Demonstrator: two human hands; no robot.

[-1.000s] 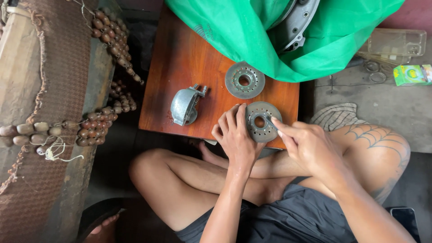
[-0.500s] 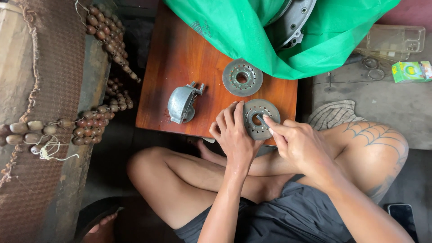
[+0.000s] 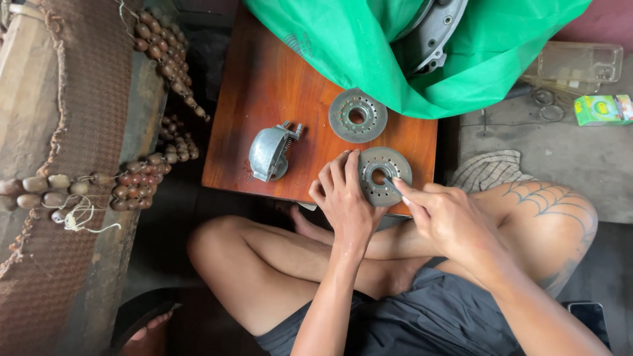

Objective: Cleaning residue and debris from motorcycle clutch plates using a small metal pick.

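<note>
2 perforated metal discs lay on the wooden board [image 3: 264,92]: the left hand [image 3: 343,198] steadied the near disc [image 3: 384,175], the right hand [image 3: 448,217] pinching 1 thin tool [image 3: 393,189] into it; the far disc [image 3: 358,115] and 1 metal housing [image 3: 269,153] lay untouched.

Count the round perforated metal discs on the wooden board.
2: one disc lies free near the green bag; the other disc sits under both hands. More may be hidden in the bag.

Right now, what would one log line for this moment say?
left hand: steadying near metal disc | right hand: thin tool tip at disc's centre hole | second disc: apart, further back | wooden board: under both
</note>
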